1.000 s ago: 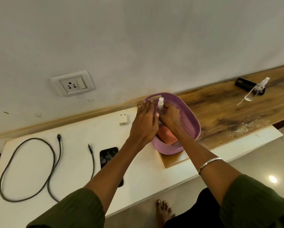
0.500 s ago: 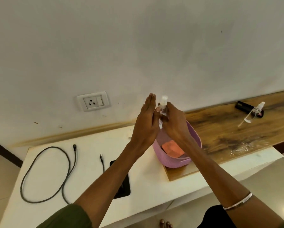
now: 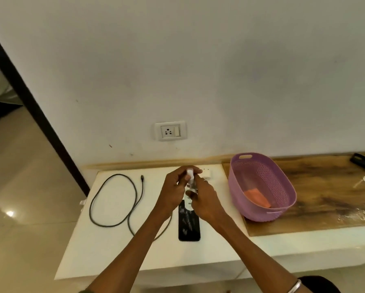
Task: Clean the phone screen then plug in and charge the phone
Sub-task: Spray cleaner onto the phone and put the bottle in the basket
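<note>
Both hands grasp the small spray bottle (image 3: 191, 182): right hand (image 3: 205, 200) round its body, left hand (image 3: 174, 188) at the nozzle (likely uncapping), directly above the phone (image 3: 189, 224) lying on the worktop (image 3: 114, 246), so spray lands on the screen.

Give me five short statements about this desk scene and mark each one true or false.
1. Both hands, left hand and right hand, hold the small spray bottle above the phone. True.
2. The orange cloth lies on the phone. False: it is in the purple basket.
3. The cable is plugged into the wall socket. False: it lies loose on the white table.
4. The phone lies flat on the table. True.
5. The basket is tipped over. False: it stands upright.
</note>
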A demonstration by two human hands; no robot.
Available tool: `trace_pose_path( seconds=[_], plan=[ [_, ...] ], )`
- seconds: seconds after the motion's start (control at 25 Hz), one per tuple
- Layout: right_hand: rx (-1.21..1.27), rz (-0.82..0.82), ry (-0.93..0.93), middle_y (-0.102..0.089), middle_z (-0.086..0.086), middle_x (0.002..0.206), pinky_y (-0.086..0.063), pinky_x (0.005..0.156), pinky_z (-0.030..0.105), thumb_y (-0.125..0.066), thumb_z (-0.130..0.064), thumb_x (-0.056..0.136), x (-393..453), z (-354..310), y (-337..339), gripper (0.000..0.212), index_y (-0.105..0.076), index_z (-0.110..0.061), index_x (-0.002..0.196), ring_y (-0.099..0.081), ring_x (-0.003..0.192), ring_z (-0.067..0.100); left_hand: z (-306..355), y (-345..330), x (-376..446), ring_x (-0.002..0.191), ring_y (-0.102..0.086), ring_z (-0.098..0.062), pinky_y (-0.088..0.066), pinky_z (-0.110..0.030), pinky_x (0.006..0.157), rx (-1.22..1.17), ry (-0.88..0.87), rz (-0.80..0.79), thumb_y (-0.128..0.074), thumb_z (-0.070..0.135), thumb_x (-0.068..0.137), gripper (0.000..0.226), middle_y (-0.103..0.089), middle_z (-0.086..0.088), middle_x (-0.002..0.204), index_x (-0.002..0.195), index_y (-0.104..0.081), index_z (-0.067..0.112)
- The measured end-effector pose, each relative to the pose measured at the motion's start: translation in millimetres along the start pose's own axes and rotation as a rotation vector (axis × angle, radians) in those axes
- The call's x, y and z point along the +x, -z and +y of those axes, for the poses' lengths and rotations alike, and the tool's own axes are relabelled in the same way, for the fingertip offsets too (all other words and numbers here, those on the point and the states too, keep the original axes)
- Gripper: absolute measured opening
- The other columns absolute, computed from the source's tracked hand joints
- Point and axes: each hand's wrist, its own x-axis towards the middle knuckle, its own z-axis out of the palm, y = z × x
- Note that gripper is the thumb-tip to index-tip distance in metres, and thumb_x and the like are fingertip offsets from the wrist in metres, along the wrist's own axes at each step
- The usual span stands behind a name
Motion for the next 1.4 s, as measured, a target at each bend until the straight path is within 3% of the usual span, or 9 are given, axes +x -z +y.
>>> trace_pose_path(
  seconds=[0.16, 0.36, 0.48, 0.68, 0.8, 0.88, 1.0, 1.16, 1.4],
  plan=[
    [-0.003, 0.082, -0.070, -0.061, 0.002, 0.108, -0.045, 0.077, 0.021, -0.063, -0.019, 0.089, -12, 2, -29, 0.045, -0.046, -0.022, 0.131, -0.061, 0.094, 0.014, -11, -3, -16, 0.100, -0.071, -0.011, -0.054, -0.043, 0.098, -0.053, 0.114, 0.235, -0.063, 0.015, 0.093, 0.015, -0.078, 0.003, 0.098, 0.098, -0.077, 0.020],
    [-0.002, 0.213, -0.008, -0.059, -0.002, 0.096, -0.041, 0.068, 0.012, -0.064, -0.016, 0.086, -21, 0, -27, 0.040, -0.048, -0.027, 0.122, -0.062, 0.089, 0.018, -6, -22, -22, 0.091, -0.072, -0.001, -0.055, -0.025, 0.087, -0.114, 0.120, 0.520, -0.080, 0.018, 0.079, 0.016, -0.078, 0.012, 0.088, 0.091, -0.080, 0.027],
    [0.055, 0.161, -0.018, -0.063, 0.001, 0.105, -0.049, 0.081, 0.026, -0.065, -0.023, 0.088, -18, -6, -17, 0.038, -0.051, -0.023, 0.123, -0.062, 0.094, 0.018, -3, -11, -16, 0.098, -0.072, -0.007, -0.057, -0.028, 0.090, -0.097, 0.043, 0.361, -0.074, 0.019, 0.086, 0.014, -0.078, 0.005, 0.095, 0.099, -0.077, 0.022],
    [0.128, 0.005, -0.018, -0.067, 0.005, 0.111, -0.051, 0.086, 0.030, -0.065, -0.028, 0.089, -11, -13, -4, 0.034, -0.054, -0.016, 0.119, -0.065, 0.096, 0.021, 8, 19, 1, 0.111, -0.067, -0.016, -0.052, -0.025, 0.097, -0.056, 0.001, -0.072, -0.048, 0.010, 0.101, 0.026, -0.075, -0.005, 0.110, 0.116, -0.069, 0.011],
    [0.073, 0.043, -0.003, -0.067, 0.005, 0.105, -0.053, 0.085, 0.032, -0.066, -0.029, 0.088, -10, -15, -7, 0.042, -0.052, -0.016, 0.126, -0.063, 0.090, 0.019, 9, 15, -1, 0.094, -0.073, -0.013, -0.056, -0.038, 0.095, 0.056, -0.012, 0.126, -0.058, 0.004, 0.093, 0.021, -0.078, 0.000, 0.090, 0.094, -0.075, 0.016],
    [0.024, 0.131, 0.033, -0.064, 0.003, 0.101, -0.049, 0.079, 0.026, -0.068, -0.027, 0.086, -11, -15, -14, 0.046, -0.050, -0.021, 0.129, -0.057, 0.085, 0.013, 9, 6, -5, 0.085, -0.073, -0.003, -0.059, -0.035, 0.089, 0.107, -0.022, 0.322, -0.071, 0.007, 0.085, 0.020, -0.077, 0.011, 0.083, 0.088, -0.077, 0.025],
    [-0.014, 0.207, 0.039, -0.061, 0.002, 0.102, -0.043, 0.077, 0.025, -0.069, -0.030, 0.086, -16, -8, -21, 0.044, -0.051, -0.026, 0.125, -0.055, 0.087, 0.012, 18, 1, -2, 0.081, -0.075, -0.010, -0.060, -0.027, 0.078, -0.006, -0.127, 0.503, -0.081, 0.008, 0.075, 0.013, -0.078, 0.004, 0.081, 0.084, -0.077, 0.016],
    [0.112, 0.211, -0.022, -0.062, 0.003, 0.118, -0.051, 0.092, 0.036, -0.066, -0.030, 0.088, -20, 12, -15, 0.045, -0.051, -0.021, 0.130, -0.060, 0.104, 0.019, 15, 16, 10, 0.093, -0.073, -0.012, -0.057, -0.028, 0.086, -0.100, -0.092, 0.511, -0.081, 0.014, 0.076, 0.017, -0.078, 0.002, 0.091, 0.093, -0.078, 0.016],
    [0.144, 0.179, 0.010, -0.058, -0.003, 0.125, -0.049, 0.098, 0.035, -0.066, -0.024, 0.089, -23, 33, -9, 0.047, -0.049, -0.024, 0.133, -0.057, 0.110, 0.013, -66, 43, -19, 0.075, -0.067, -0.007, -0.047, -0.015, 0.075, 0.305, 0.155, 0.555, -0.083, 0.020, 0.074, 0.015, -0.074, 0.011, 0.086, 0.088, -0.077, 0.022]
  ],
)
